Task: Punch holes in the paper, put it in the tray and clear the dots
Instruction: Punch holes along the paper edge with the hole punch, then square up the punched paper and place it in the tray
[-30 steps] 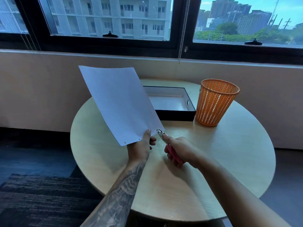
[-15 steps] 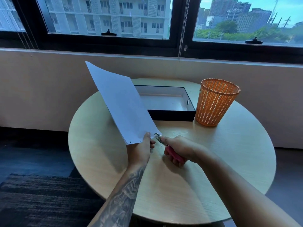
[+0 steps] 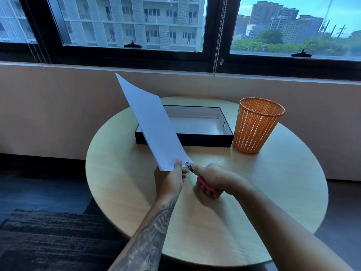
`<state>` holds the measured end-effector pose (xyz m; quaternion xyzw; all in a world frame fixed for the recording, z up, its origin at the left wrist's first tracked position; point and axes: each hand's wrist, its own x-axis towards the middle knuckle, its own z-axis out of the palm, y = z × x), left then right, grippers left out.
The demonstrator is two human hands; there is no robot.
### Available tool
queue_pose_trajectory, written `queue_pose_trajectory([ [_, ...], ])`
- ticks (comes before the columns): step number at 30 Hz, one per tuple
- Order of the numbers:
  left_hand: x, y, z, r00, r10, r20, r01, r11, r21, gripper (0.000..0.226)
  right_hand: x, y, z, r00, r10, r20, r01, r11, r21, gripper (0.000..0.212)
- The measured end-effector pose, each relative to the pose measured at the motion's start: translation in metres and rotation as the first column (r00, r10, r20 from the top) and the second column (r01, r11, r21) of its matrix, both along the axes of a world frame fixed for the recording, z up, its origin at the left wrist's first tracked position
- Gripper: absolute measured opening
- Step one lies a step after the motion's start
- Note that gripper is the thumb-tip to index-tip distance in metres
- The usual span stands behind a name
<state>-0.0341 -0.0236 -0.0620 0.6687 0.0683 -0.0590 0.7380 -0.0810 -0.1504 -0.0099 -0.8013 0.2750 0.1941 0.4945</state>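
My left hand (image 3: 170,178) pinches the paper (image 3: 154,130) at its near edge; at 3 o'clock, my right hand (image 3: 213,178) grips the punch (image 3: 205,184), its head at the paper's corner.

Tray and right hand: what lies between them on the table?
Head view: only bare tabletop between the tray and the right hand, which grips the punch.

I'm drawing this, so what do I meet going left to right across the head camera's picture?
left hand → hole punch → right hand → orange basket. The paper and the tray stretch across several, so I skipped them.
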Motion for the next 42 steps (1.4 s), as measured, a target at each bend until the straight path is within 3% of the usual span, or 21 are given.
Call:
queue_pose_trajectory([
  [6,-0.003,0.002,0.004,0.997,0.031,0.065,-0.033,0.999,0.027,0.025,-0.010,-0.004,0.005,0.999,-0.042,0.009,0.041,0.994,0.098,0.061],
  [10,-0.005,0.006,0.004,0.999,0.021,0.049,-0.021,1.000,-0.003,0.030,-0.030,-0.018,0.010,0.990,-0.099,0.095,0.096,0.995,0.037,0.050],
  [13,-0.008,0.011,0.009,0.997,-0.030,0.067,0.031,1.000,-0.001,0.032,-0.046,-0.039,0.005,0.967,-0.060,0.248,0.118,0.967,-0.225,0.047],
  [15,-0.013,0.014,0.015,0.992,-0.035,0.122,0.036,0.999,-0.012,0.027,-0.055,-0.052,-0.003,0.956,0.041,0.289,0.117,0.855,-0.506,0.043],
  [18,-0.025,0.017,0.023,0.979,-0.090,0.183,0.100,0.994,-0.046,0.016,-0.061,-0.060,-0.018,0.971,0.096,0.219,0.099,0.672,-0.733,0.034],
  [20,-0.032,0.021,0.028,0.963,-0.176,0.206,0.187,0.982,-0.036,0.014,-0.060,-0.063,-0.024,0.982,0.124,0.144,0.043,0.591,-0.806,0.042],
  [21,-0.036,0.022,0.031,0.947,-0.230,0.222,0.241,0.970,-0.021,0.014,-0.057,-0.064,-0.020,0.975,0.113,0.193,0.081,0.624,-0.777,0.047],
  [22,-0.039,0.023,0.034,0.929,-0.284,0.238,0.293,0.956,-0.005,0.015,-0.054,-0.063,-0.013,0.947,0.077,0.312,0.164,0.717,-0.677,0.049],
  [24,-0.045,0.024,0.041,0.886,-0.386,0.257,0.390,0.920,0.036,0.020,-0.045,-0.061,0.007,0.824,-0.086,0.560,0.281,0.920,-0.274,0.047],
  [25,-0.048,0.024,0.045,0.861,-0.437,0.261,0.438,0.897,0.060,0.023,-0.040,-0.057,0.018,0.784,-0.177,0.595,0.264,0.963,-0.061,0.045],
  [26,-0.050,0.024,0.048,0.835,-0.485,0.259,0.481,0.873,0.083,0.025,-0.035,-0.054,0.028,0.767,-0.262,0.586,0.222,0.965,0.141,0.042],
  [28,-0.053,0.023,0.055,0.794,-0.557,0.244,0.547,0.829,0.115,0.024,-0.028,-0.048,0.041,0.752,-0.427,0.503,0.140,0.848,0.510,0.031],
  [30,-0.055,0.023,0.058,0.773,-0.591,0.231,0.578,0.806,0.127,0.021,-0.024,-0.045,0.049,0.722,-0.525,0.451,0.083,0.713,0.696,0.026],
  [33,-0.051,0.027,0.059,0.748,-0.624,0.224,0.603,0.781,0.163,0.030,-0.022,-0.046,0.050,0.668,-0.551,0.500,0.049,0.703,0.709,0.023],
  [35,-0.043,0.035,0.057,0.720,-0.666,0.193,0.642,0.746,0.179,0.050,-0.022,-0.051,0.049,0.626,-0.571,0.531,0.049,0.708,0.704,0.024],
  [37,-0.032,0.048,0.053,0.697,-0.691,0.190,0.694,0.717,0.064,0.084,-0.023,-0.061,0.049,0.584,-0.592,0.555,0.060,0.714,0.698,0.026],
  [39,-0.015,0.060,0.057,0.733,-0.636,0.242,0.675,0.725,-0.136,0.109,-0.025,-0.072,0.050,0.565,-0.585,0.582,0.061,0.732,0.678,0.028],
  [40,-0.006,0.063,0.062,0.769,-0.581,0.266,0.633,0.749,-0.196,0.110,-0.025,-0.076,0.051,0.563,-0.574,0.594,0.059,0.745,0.665,0.027],
  [42,0.017,0.065,0.077,0.825,-0.471,0.311,0.543,0.814,-0.208,0.081,-0.023,-0.079,0.054,0.566,-0.549,0.615,0.049,0.767,0.639,0.027],
])
